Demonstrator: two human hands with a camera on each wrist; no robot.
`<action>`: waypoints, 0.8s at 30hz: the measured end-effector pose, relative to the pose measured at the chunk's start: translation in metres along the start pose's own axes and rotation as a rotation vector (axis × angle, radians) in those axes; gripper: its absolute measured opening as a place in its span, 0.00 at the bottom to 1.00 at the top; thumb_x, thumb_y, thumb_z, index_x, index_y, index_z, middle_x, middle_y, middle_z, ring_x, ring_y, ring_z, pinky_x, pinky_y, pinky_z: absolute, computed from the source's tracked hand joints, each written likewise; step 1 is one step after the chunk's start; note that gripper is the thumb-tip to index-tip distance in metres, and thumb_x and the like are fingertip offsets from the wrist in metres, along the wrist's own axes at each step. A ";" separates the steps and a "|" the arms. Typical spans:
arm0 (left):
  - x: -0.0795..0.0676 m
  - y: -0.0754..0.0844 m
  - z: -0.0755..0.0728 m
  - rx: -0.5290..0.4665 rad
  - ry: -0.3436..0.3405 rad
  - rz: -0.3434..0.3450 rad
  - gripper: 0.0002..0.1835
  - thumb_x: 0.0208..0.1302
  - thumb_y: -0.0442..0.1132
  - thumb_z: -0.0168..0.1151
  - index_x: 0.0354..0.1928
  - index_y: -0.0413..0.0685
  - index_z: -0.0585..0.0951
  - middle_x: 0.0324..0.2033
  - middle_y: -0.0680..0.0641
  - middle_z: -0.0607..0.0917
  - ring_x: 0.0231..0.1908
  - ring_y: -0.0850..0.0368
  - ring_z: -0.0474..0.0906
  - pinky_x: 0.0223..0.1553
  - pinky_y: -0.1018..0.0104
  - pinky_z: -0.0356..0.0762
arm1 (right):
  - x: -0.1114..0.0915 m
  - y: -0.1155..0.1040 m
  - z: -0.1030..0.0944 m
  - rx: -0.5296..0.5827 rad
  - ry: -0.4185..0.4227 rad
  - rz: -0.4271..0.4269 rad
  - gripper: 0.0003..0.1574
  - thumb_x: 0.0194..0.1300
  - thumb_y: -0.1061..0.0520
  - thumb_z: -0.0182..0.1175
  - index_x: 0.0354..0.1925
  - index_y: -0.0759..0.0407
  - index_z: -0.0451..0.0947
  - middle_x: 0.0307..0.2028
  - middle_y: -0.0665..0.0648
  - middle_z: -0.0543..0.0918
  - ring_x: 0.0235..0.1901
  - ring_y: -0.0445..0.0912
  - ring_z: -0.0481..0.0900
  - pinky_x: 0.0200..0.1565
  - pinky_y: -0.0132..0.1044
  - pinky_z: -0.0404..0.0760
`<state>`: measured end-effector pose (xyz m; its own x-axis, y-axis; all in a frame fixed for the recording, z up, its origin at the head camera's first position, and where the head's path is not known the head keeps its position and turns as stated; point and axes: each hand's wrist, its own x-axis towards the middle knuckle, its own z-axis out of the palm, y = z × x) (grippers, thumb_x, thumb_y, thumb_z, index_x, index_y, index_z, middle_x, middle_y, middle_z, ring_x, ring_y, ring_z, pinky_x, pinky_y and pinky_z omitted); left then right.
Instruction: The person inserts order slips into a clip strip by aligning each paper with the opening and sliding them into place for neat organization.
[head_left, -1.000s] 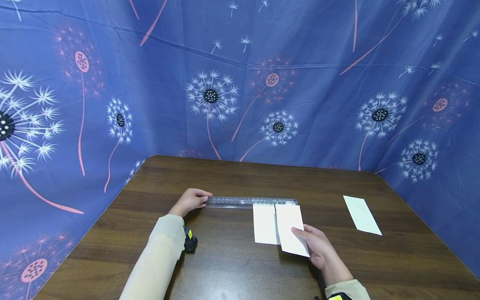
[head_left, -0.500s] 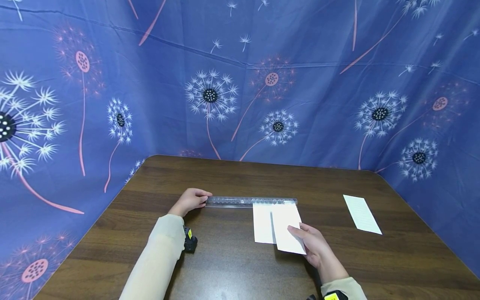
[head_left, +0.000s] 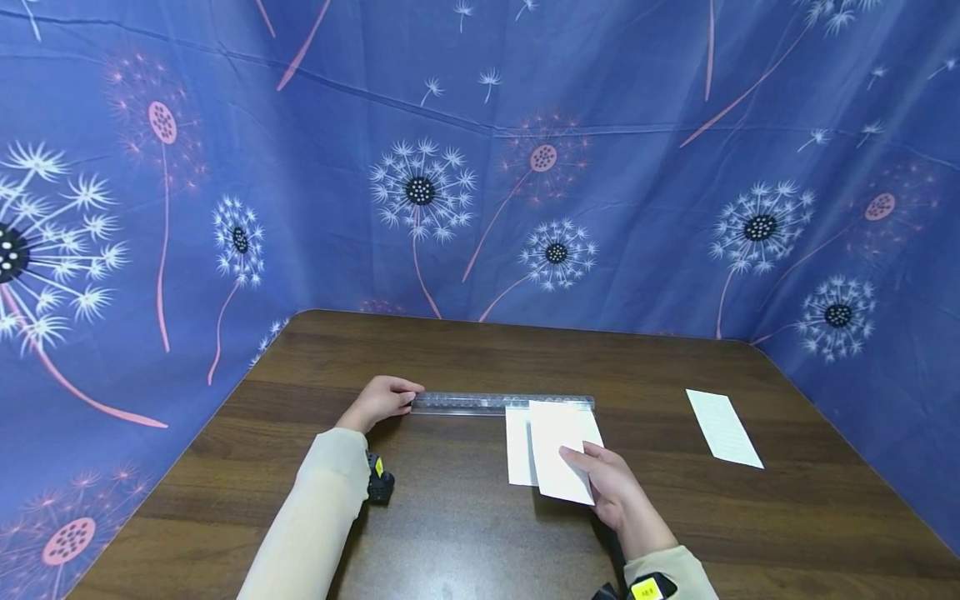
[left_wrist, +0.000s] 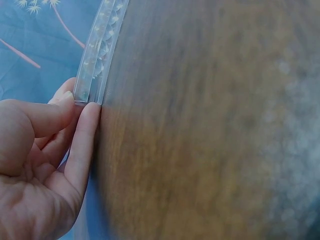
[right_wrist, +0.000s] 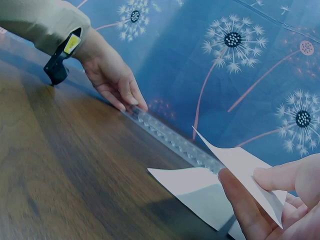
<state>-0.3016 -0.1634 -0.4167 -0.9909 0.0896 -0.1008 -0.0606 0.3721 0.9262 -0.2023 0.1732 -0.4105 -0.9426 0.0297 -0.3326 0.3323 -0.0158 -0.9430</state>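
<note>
A long clear plastic strip [head_left: 465, 404] with a row of round shapes lies across the table. My left hand [head_left: 382, 400] grips its left end; in the left wrist view, thumb and fingertips are at that end of the strip. My right hand [head_left: 611, 483] pinches a white paper card [head_left: 558, 450] by its lower right part, thumb on top. In the right wrist view this held card [right_wrist: 245, 170] is tilted up above another white card [right_wrist: 200, 185] lying below the strip. Part of a further white card [head_left: 591, 425] shows to the right, mostly covered by the held one.
A separate white sheet [head_left: 723, 429] with faint lines lies toward the right of the brown wooden table [head_left: 450, 533]. Blue cloth [head_left: 480, 167] printed with dandelions hangs behind the table and along its sides.
My right hand has moved left with the held card, which now covers more of the left lying card and exposes white paper on its right. The left hand and strip stay put.
</note>
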 end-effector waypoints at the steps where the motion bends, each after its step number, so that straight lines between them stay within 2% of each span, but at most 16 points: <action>1: 0.000 0.000 0.000 -0.002 -0.001 0.003 0.12 0.65 0.27 0.54 0.49 0.35 0.81 0.48 0.38 0.80 0.40 0.55 0.78 0.41 0.65 0.80 | 0.000 0.000 0.001 0.007 -0.001 0.001 0.43 0.63 0.54 0.61 0.64 0.76 0.54 0.42 0.62 0.79 0.36 0.47 0.80 0.40 0.39 0.81; 5: -0.001 0.001 0.000 -0.001 -0.009 0.014 0.12 0.65 0.27 0.54 0.49 0.34 0.81 0.48 0.38 0.80 0.42 0.54 0.78 0.41 0.64 0.80 | 0.001 0.000 0.004 0.010 0.000 -0.003 0.42 0.63 0.54 0.61 0.64 0.76 0.55 0.42 0.62 0.78 0.36 0.47 0.80 0.40 0.38 0.81; 16: -0.001 0.000 -0.001 0.014 0.002 0.002 0.12 0.65 0.28 0.54 0.48 0.36 0.81 0.48 0.39 0.80 0.41 0.55 0.78 0.41 0.65 0.80 | 0.005 0.001 0.015 0.015 0.000 -0.002 0.47 0.62 0.55 0.62 0.65 0.79 0.49 0.47 0.67 0.74 0.36 0.46 0.79 0.41 0.37 0.81; 20: -0.001 0.001 -0.001 0.005 0.001 0.000 0.12 0.65 0.28 0.54 0.48 0.36 0.82 0.48 0.39 0.80 0.41 0.56 0.77 0.41 0.65 0.80 | 0.006 0.002 0.020 0.049 -0.007 0.000 0.39 0.64 0.57 0.60 0.62 0.78 0.56 0.40 0.62 0.79 0.34 0.46 0.80 0.39 0.38 0.81; 24: 0.000 0.000 -0.001 -0.003 0.003 -0.011 0.12 0.65 0.28 0.55 0.48 0.36 0.82 0.48 0.39 0.80 0.40 0.56 0.77 0.40 0.65 0.80 | 0.007 0.002 0.026 0.062 -0.016 0.009 0.38 0.64 0.57 0.60 0.62 0.77 0.57 0.39 0.61 0.79 0.34 0.46 0.81 0.39 0.38 0.81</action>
<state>-0.3014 -0.1646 -0.4160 -0.9905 0.0828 -0.1097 -0.0716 0.3704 0.9261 -0.2088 0.1476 -0.4150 -0.9403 0.0134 -0.3402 0.3382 -0.0782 -0.9378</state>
